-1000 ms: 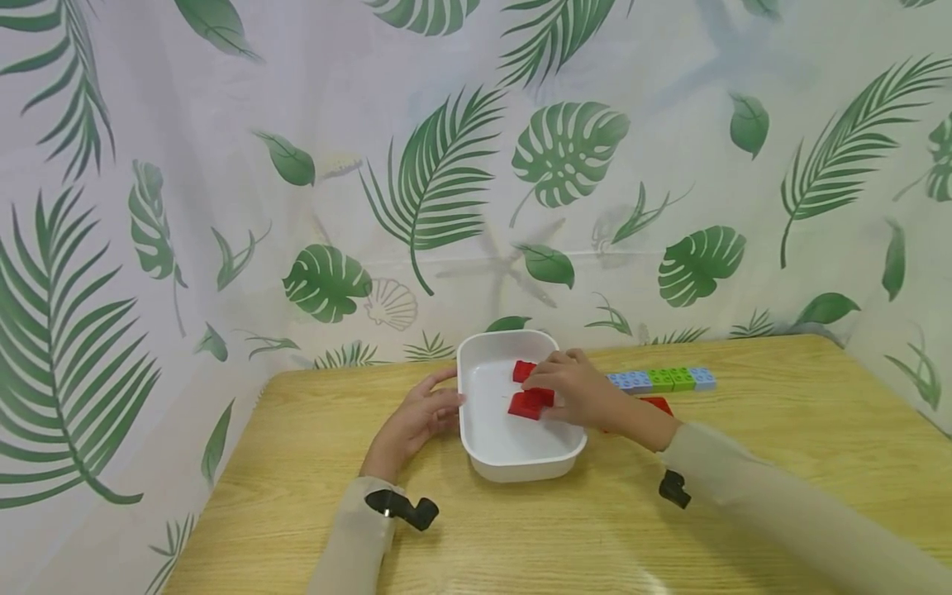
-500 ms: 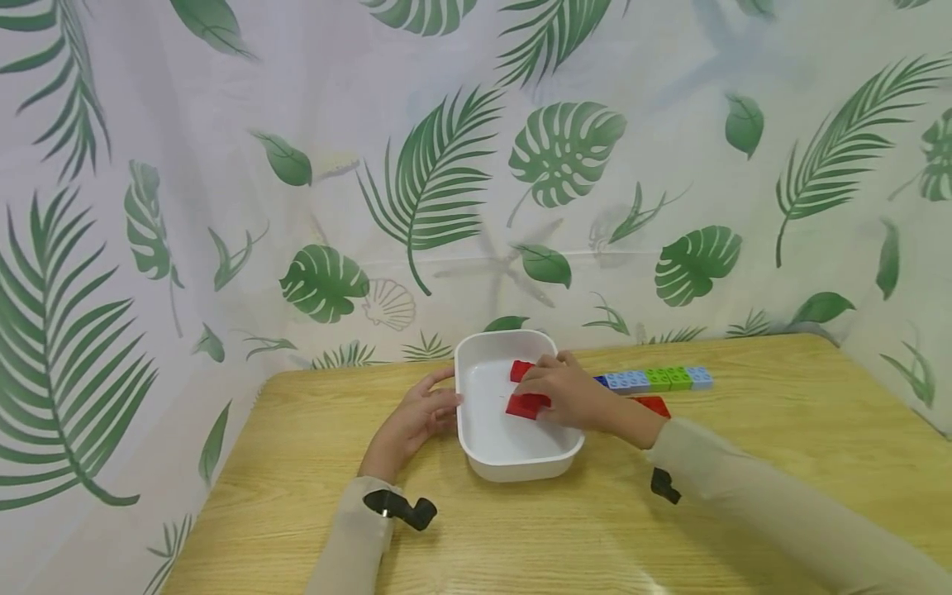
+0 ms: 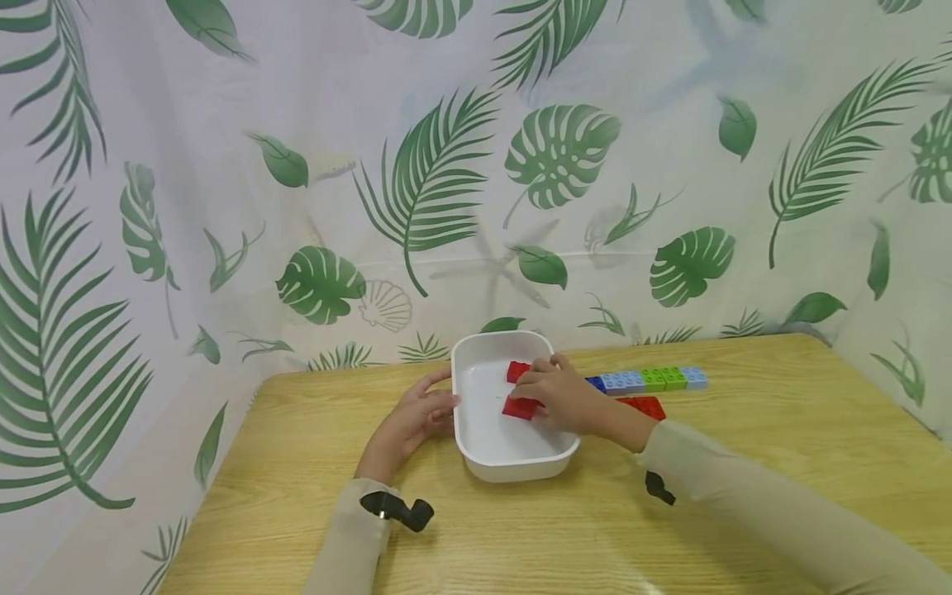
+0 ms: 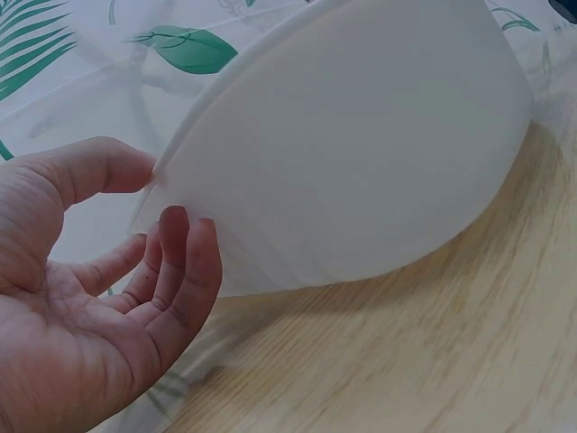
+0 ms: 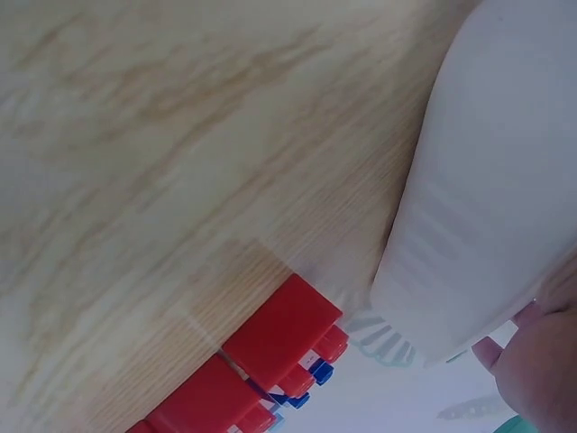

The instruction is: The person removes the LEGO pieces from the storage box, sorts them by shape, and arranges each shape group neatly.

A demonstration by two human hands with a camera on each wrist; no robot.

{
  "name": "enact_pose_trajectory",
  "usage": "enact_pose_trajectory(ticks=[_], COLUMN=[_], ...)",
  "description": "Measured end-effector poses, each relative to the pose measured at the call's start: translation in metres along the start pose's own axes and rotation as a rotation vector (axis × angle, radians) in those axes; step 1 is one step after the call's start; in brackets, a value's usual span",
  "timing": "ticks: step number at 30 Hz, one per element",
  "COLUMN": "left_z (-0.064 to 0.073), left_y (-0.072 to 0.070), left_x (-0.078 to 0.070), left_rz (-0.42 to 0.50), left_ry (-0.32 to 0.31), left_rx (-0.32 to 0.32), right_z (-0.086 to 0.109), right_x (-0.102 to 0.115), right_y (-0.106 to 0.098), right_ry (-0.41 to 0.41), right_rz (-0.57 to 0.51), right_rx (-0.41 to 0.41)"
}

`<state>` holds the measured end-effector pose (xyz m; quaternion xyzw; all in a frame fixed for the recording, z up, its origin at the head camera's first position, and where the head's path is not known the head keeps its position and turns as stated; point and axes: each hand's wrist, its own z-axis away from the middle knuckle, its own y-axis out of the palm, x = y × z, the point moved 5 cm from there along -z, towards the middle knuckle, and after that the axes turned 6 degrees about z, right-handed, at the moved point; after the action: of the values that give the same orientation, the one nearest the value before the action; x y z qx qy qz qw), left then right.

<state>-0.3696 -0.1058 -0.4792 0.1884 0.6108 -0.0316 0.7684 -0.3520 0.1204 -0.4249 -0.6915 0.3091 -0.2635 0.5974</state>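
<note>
A white plastic bin [image 3: 487, 450] stands on the table with red toy building bricks on its floor. My left hand [image 3: 407, 423] is at the bin's left side; in the left wrist view its thumb tip touches the rim and the other fingers bend loosely near the outer wall. Reaching over the right rim, my right hand [image 3: 565, 401] grips a red building brick [image 3: 518, 407] inside, fingers on the far side and thumb on the near side. Another red brick [image 3: 518, 372] lies just beyond those fingers. In the right wrist view only part of this hand shows, behind the bin wall.
Right of the bin, a row of joined blue and green bricks [image 3: 654, 379] lies along the table's back. Red bricks [image 3: 645, 406] lie in front of it, partly behind the right forearm. A leaf-print curtain [image 3: 461, 165] hangs behind the wooden table [image 3: 297, 463].
My right hand has shifted slightly left over the red bricks and covers more of them. The left hand stays at the bin's rim. The head view has drifted a little.
</note>
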Motion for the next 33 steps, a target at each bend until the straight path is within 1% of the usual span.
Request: enact_pose_trajectory(ticks=[15, 26, 33], left_z=[0.0007, 0.0006, -0.0002], left_y=[-0.001, -0.0003, -0.0004], left_x=[-0.0018, -0.0006, 0.0001], left_rz=[0.007, 0.011, -0.002], left_ry=[-0.007, -0.011, -0.012], left_rx=[-0.012, -0.018, -0.007], right_z=[-0.0005, -0.0008, -0.0011], right_x=[0.0038, 0.0033, 0.0034], right_y=[-0.0046, -0.003, -0.0031], right_ry=[-0.008, -0.045, -0.054], right_rz=[-0.008, -0.051, -0.06], right_rx=[-0.013, -0.006, -0.002])
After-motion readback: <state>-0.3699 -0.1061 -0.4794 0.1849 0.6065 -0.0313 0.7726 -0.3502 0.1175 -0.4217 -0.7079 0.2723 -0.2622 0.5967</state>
